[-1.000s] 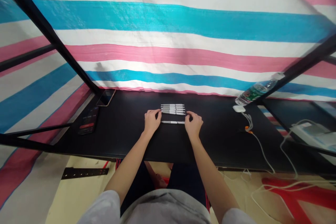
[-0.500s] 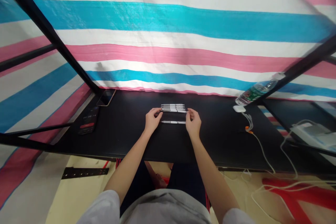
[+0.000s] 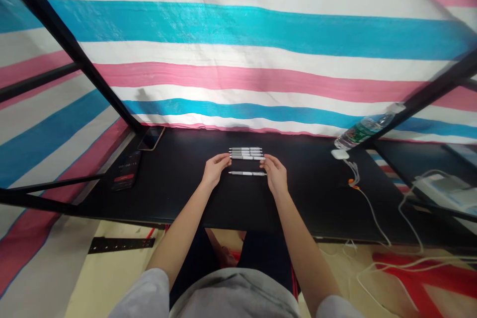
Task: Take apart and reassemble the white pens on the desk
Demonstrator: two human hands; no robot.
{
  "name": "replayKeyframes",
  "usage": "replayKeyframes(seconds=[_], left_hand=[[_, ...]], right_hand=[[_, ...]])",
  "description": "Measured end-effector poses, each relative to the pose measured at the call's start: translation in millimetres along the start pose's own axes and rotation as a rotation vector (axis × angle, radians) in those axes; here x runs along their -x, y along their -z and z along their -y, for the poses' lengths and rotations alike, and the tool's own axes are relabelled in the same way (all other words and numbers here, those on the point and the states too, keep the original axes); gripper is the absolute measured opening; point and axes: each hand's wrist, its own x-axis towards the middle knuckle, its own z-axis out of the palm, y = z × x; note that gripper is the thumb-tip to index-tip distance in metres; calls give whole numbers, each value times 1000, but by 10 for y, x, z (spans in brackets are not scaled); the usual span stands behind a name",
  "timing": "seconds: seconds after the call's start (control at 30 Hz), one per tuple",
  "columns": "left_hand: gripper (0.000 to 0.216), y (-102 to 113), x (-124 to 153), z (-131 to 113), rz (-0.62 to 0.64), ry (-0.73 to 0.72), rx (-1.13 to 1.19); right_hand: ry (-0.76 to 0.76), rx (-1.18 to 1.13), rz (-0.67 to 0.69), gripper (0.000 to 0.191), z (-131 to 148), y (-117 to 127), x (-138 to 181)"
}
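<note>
Beside the **left hand** (image 3: 214,170), curled with fingertips at one end, the **nearest white pen** (image 3: 247,157) lies parallel to a **row of pens** (image 3: 245,151), apparently for alignment. The curled **right hand** (image 3: 275,175) reaches its other end, whether pinching unclear, above a **lone pen** (image 3: 247,173) on the **black desk** (image 3: 179,198).

We cannot tell whether the fingertips (image 3: 227,155) of the left hand (image 3: 214,170) or the right hand (image 3: 275,175) touch the retractable pens (image 3: 246,154), whose markings are too small for us to read. A black frame bar (image 3: 425,96) crosses the water bottle (image 3: 365,131), and we can't read its label. The dark handset (image 3: 126,171) shows a display too small to make out, and the bottom edge cuts off the grey sleeves (image 3: 143,295).
</note>
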Motion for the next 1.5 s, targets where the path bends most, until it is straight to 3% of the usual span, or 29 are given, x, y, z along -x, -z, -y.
replayKeyframes(seconds=[0.2, 0.47, 0.73, 1.0, 1.5], left_hand=[[32, 1, -2, -25, 20, 9, 47], [33, -46, 44, -83, 84, 38, 72], [36, -61, 73, -63, 192, -25, -86], [34, -85, 100, -101, 156, -117, -226], [30, -112, 124, -132, 172, -133, -265]], right_hand=[[-101, -111, 45, 20, 47, 2, 11], [-184, -82, 139, 36, 64, -9, 48], [-173, -48, 204, 38, 95, -43, 110], [-132, -60, 242, 36, 68, -36, 85], [-73, -73, 250, 30, 97, -82, 101]])
